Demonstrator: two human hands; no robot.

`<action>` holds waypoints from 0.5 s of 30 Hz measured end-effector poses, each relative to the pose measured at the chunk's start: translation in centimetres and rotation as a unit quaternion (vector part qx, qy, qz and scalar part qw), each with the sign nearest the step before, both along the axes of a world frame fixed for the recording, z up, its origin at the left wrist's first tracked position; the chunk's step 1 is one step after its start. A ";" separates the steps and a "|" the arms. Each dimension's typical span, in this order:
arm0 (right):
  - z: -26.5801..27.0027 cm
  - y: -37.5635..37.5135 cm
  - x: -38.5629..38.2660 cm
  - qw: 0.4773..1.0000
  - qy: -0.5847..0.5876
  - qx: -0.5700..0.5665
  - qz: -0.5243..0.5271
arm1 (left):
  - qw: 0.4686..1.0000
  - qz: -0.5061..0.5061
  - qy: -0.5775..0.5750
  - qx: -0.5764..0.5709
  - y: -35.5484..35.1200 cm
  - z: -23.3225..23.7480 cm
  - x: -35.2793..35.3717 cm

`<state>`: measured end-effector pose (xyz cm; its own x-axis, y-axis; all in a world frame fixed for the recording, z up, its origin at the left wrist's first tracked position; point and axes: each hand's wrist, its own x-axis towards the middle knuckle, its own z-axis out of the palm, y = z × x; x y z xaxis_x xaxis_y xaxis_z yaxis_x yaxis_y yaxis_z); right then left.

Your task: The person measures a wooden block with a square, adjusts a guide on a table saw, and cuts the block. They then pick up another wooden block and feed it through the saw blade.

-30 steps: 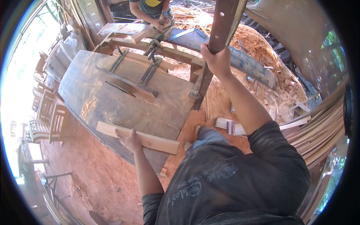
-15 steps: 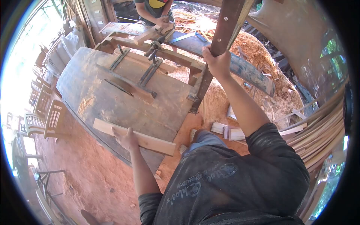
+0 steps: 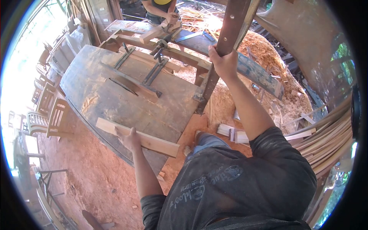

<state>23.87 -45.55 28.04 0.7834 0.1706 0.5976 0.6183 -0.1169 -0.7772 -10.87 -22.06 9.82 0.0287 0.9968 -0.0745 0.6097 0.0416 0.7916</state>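
My left hand (image 3: pixel 129 140) is closed around a pale wooden board (image 3: pixel 157 145), near the middle of its length. The board is at the near side of the large dusty worktable (image 3: pixel 153 111). My right hand (image 3: pixel 225 64) grips a long brown metal bar clamp (image 3: pixel 230 28) with a row of holes, held steeply upright. The clamp's lower end, with its jaw (image 3: pixel 198 96), is at the table's right edge. Other metal clamps (image 3: pixel 152 73) lie across the table around wooden pieces.
Across the table a co-worker's hands (image 3: pixel 171 17) work on a wooden piece (image 3: pixel 151 34) at a narrow bench (image 3: pixel 260 76). A blue-edged square (image 3: pixel 191 35) lies there. Wooden chairs (image 3: pixel 57 117) stand left, stacked strips (image 3: pixel 329 134) right. Shavings (image 3: pixel 264 48) cover the ground behind the bench.
The whole view has shifted slightly. The co-worker's hands have moved a little on their wooden piece. Both my hands keep their holds on the board and the clamp.
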 end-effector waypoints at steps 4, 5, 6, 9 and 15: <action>0.2 0.1 -0.3 1.000 0.010 0.004 0.002 | 1.000 0.003 0.006 -0.011 -0.3 0.6 0.2; 0.3 0.0 -0.4 1.000 0.013 0.004 0.006 | 1.000 0.006 0.007 -0.017 -0.4 0.7 0.2; 0.2 0.0 -0.2 1.000 0.009 0.003 0.005 | 1.000 0.004 0.009 -0.013 -0.3 0.7 0.2; -0.1 0.0 0.1 1.000 0.001 0.001 0.005 | 1.000 0.000 0.011 -0.006 -0.2 0.5 0.1; -0.2 0.1 0.1 1.000 0.000 0.007 0.005 | 1.000 0.000 0.008 0.002 0.0 0.0 0.0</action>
